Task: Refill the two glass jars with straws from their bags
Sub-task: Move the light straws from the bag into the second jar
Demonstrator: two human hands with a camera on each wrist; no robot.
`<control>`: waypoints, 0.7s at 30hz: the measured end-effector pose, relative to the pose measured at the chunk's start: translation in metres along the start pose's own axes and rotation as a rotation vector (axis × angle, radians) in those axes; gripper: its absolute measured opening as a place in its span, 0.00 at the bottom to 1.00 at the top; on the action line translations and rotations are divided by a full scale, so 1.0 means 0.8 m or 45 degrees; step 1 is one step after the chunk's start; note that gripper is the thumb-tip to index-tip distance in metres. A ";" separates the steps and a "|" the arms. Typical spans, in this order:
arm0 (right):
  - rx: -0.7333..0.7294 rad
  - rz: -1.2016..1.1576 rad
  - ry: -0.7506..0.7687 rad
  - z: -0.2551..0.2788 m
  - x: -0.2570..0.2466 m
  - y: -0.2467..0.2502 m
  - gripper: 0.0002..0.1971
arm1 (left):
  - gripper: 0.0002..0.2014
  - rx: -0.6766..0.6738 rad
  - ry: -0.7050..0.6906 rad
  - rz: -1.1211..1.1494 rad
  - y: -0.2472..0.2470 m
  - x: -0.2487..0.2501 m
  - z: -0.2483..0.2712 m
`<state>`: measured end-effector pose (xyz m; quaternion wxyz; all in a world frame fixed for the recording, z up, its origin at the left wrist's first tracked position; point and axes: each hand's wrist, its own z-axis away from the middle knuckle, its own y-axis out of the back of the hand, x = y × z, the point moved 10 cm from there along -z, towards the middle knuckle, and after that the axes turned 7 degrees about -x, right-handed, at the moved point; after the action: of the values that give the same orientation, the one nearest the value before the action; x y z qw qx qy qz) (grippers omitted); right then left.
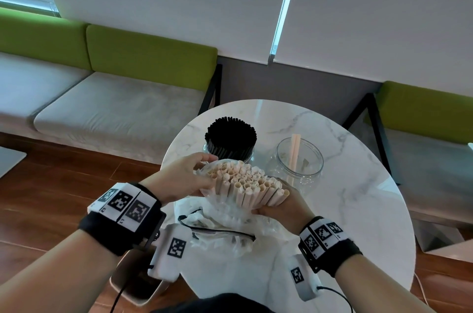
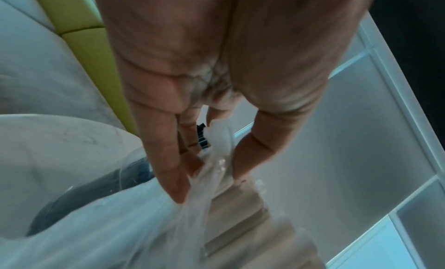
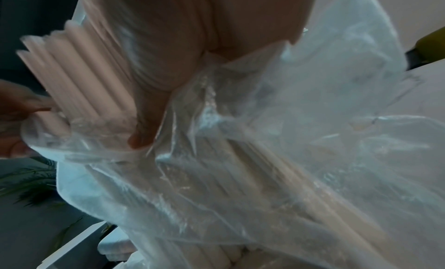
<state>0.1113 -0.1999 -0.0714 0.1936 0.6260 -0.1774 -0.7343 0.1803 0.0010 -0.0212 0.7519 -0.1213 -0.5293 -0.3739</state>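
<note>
Both hands grip the clear bag [image 1: 227, 206] of cream straws [image 1: 252, 184]: left hand [image 1: 179, 179] pinching its rim, right hand [image 1: 281, 206] curled beneath the bundle

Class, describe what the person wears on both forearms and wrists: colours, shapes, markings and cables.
Both forearms are bare, without sleeves. Each wrist carries a black band topped with white panels printed with black square codes. A white boxy unit bearing another square code hangs under each wrist, with a thin black cable trailing from it. The hands are bare.
</note>
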 end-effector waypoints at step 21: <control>0.023 0.062 0.004 0.009 0.000 0.001 0.33 | 0.13 0.086 0.076 0.159 -0.002 -0.008 0.000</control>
<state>0.1045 -0.2003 -0.0700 0.2060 0.6244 -0.1991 -0.7267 0.1782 0.0023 -0.0272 0.7928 -0.1175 -0.5104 -0.3118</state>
